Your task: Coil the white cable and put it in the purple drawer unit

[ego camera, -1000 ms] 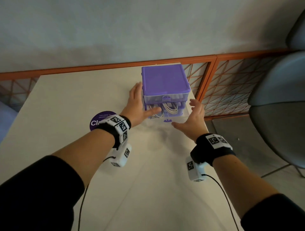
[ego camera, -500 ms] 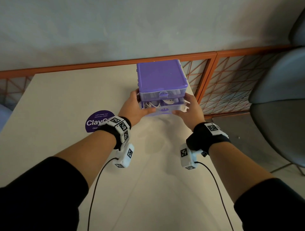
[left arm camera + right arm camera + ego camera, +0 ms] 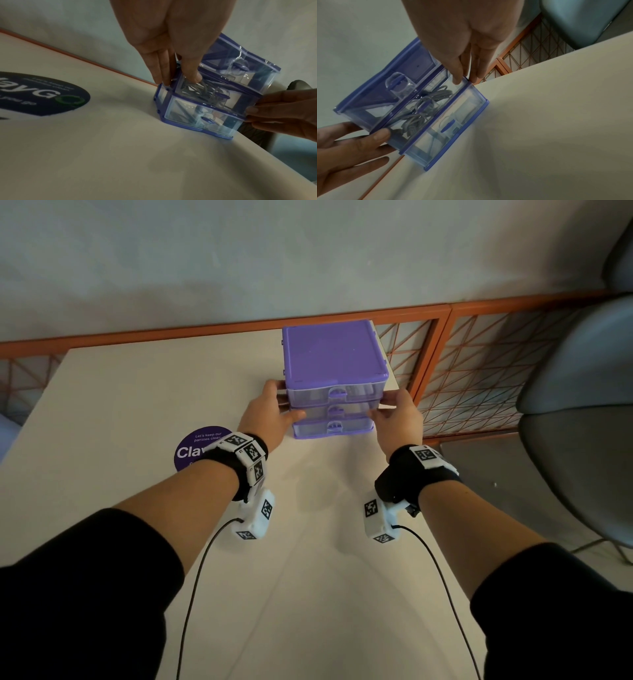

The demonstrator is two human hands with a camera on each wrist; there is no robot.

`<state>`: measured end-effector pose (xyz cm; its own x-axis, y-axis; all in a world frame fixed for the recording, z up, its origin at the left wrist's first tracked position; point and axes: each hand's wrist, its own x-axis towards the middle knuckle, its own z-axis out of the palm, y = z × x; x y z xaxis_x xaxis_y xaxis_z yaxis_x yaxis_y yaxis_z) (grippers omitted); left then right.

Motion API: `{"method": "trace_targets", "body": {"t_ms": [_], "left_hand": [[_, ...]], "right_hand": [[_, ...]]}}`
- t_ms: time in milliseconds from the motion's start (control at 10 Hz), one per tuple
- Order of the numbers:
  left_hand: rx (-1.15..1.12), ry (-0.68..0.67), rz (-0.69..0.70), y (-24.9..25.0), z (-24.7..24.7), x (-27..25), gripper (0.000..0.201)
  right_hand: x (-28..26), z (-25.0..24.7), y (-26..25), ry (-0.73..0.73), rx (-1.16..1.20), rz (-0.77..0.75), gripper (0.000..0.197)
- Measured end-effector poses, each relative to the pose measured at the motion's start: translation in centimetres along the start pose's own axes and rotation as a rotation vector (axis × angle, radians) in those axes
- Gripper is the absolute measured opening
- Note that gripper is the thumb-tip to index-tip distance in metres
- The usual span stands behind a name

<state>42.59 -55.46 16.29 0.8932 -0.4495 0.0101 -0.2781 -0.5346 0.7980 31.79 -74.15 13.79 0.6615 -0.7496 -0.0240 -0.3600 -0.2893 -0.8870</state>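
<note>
The purple drawer unit [image 3: 334,354] stands at the table's far right edge, its three clear drawers all pushed in. Through the front of the middle drawer [image 3: 412,108] the coiled white cable [image 3: 426,98] shows. My left hand [image 3: 270,412] lies along the unit's left side, its fingers straight, and its thumb [image 3: 193,75] presses on the middle drawer's front. On the other side my right hand [image 3: 397,416] mirrors it, with straight fingertips [image 3: 458,79] on the drawer's right front corner. Neither hand holds anything.
A round purple sticker [image 3: 202,446] lies on the cream table [image 3: 137,405] by my left wrist. An orange mesh railing [image 3: 479,378] runs behind and to the right of the table. A grey chair [image 3: 582,405] stands at the right.
The middle drawer, pulled out with the cable in it a second ago, has slid fully in. Both hands have moved forward to the unit's two sides.
</note>
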Motion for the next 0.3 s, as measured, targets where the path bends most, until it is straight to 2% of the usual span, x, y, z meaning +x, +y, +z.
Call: {"method": "trace_targets", "body": {"t_ms": [200,300], "left_hand": [[0.118,-0.131,-0.001,-0.2,-1.0,-1.7,0.076],[0.128,-0.132,-0.024,-1.4,-1.8,-3.4,0.065]], "right_hand": [[-2.7,-0.5,-0.7,-0.058,0.007,0.014,0.042],[-5.2,-1.1,-0.3,-0.037,0.055,0.035,0.04]]}}
